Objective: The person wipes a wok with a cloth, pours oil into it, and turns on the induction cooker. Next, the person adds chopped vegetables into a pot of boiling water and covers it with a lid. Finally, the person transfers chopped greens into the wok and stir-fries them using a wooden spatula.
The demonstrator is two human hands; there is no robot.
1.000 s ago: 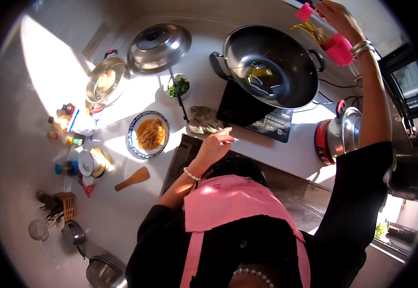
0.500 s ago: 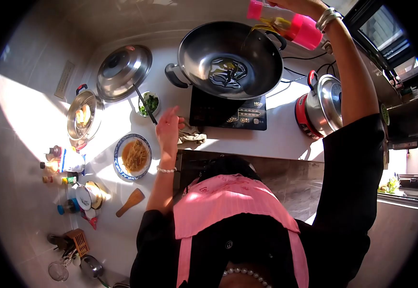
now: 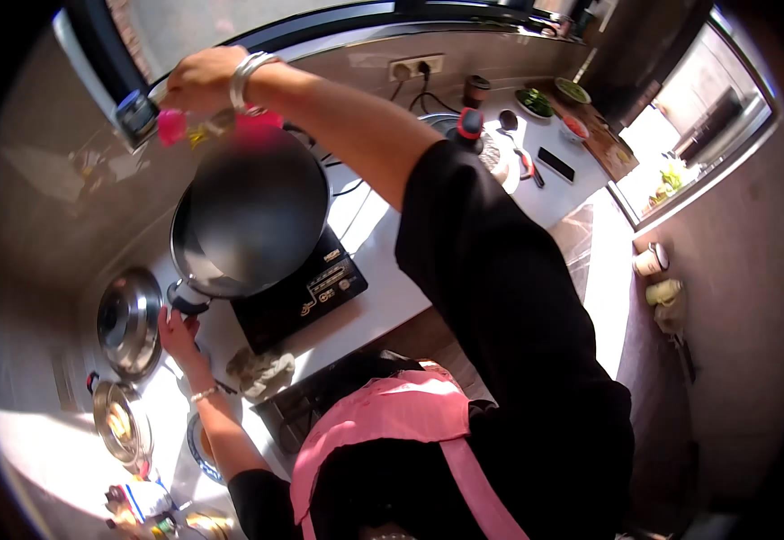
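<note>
My right hand (image 3: 201,81) is closed on the upturned pink-and-clear bottle (image 3: 221,129), held over the far edge of the black wok (image 3: 252,211). Yellow liquid shows inside the bottle; whether any is falling is blurred. The wok sits tilted on the black induction cooker (image 3: 302,292), and its inside is smeared. My left hand (image 3: 179,337) is just below the wok's near-side handle (image 3: 187,298), fingers apart and close to it, with no clear grip visible.
A steel lid (image 3: 129,322), a steel pan (image 3: 123,425) and a partly hidden blue-rimmed plate (image 3: 201,447) are at the left. A crumpled cloth (image 3: 261,373) lies below the cooker. Behind my right arm are a pot (image 3: 441,121) and a phone (image 3: 555,165).
The view has swung to the right. My left hand has moved from beside the greens bowl to the wok's handle. The bottle is still in my right hand, over the wok's far side.
</note>
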